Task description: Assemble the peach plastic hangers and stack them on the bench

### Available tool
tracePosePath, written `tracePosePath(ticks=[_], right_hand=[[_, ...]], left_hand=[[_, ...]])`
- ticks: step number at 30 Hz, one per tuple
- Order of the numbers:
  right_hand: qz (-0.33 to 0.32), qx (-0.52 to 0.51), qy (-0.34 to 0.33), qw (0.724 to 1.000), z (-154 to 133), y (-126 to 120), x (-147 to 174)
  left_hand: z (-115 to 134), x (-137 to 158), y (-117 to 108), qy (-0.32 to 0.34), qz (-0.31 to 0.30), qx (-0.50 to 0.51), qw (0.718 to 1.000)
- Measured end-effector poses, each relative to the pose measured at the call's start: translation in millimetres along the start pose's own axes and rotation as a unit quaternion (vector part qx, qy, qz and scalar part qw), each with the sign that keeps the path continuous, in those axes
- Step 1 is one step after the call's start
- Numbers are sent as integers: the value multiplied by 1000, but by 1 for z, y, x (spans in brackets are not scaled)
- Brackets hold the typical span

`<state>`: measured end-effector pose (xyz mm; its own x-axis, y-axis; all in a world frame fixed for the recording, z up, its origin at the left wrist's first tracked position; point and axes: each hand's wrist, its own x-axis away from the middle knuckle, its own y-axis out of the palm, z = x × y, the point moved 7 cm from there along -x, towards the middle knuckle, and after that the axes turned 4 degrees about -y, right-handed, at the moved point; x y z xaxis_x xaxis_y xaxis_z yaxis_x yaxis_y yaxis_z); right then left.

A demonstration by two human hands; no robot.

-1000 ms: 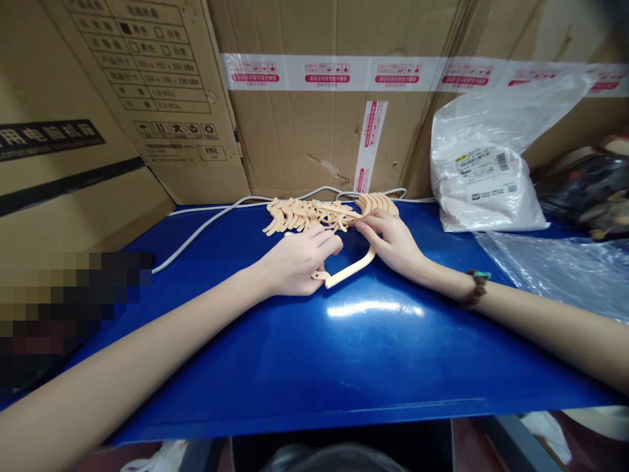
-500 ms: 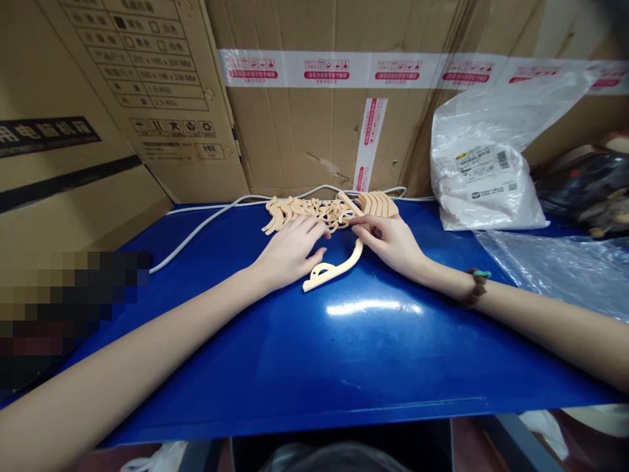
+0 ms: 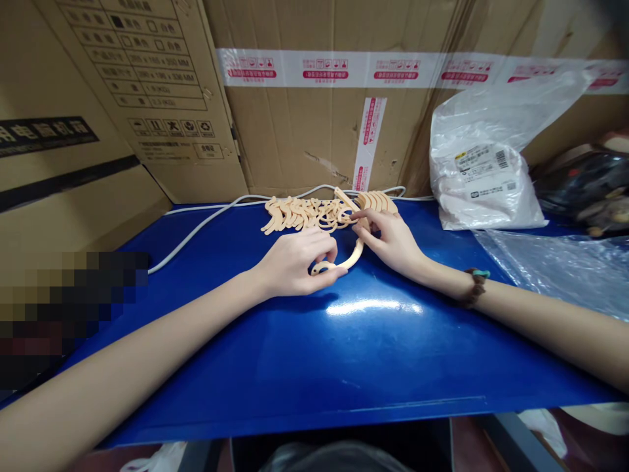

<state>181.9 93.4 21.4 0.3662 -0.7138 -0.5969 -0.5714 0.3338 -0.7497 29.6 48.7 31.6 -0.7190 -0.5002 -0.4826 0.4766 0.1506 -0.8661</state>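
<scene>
A curved cream piece (image 3: 353, 257), with a small loop near its left end, lies slantwise between my hands over the blue table. My left hand (image 3: 299, 263) is around its loop end, thumb below and bent fingers above, partly hiding it. At the upper end, my right hand (image 3: 392, 237) pinches the piece between thumb and fingers; the exact contact is partly hidden. Just behind the hands lies a loose heap of similar cream pieces (image 3: 295, 213), many of them curved. Several matching curved pieces (image 3: 378, 200) are lined up beyond my right hand.
The blue table (image 3: 275, 367) ends at a front edge close to me. Cardboard boxes (image 3: 299, 131) wall off the back and left. A white cable (image 3: 196, 233) runs along the back. To the right are a white plastic bag (image 3: 484, 190) and clear plastic film (image 3: 555, 269).
My left hand has moved right and slightly toward me, closing over the loop end of the curved piece. My right hand stays nearly in place at the upper end.
</scene>
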Motion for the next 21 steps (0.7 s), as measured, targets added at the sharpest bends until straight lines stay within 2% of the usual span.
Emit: tracePosePath(ticks=[5, 10, 12, 18, 21], right_hand=[[20, 18, -35, 999, -1, -1, 0], [-31, 27, -69, 997, -9, 5, 0], [-56, 17, -86, 995, -15, 7, 1], [-135, -73, -187, 970, -36, 10, 7], [-169, -83, -244, 951, -49, 11, 14]], left_hand=[[3, 1, 8, 9, -49, -16, 999], [-8, -2, 11, -23, -36, -58, 997], [-17, -2, 10, -63, -20, -79, 995], [-48, 5, 4, -258, 5, -88, 962], [-50, 6, 7, -279, -10, -68, 958]])
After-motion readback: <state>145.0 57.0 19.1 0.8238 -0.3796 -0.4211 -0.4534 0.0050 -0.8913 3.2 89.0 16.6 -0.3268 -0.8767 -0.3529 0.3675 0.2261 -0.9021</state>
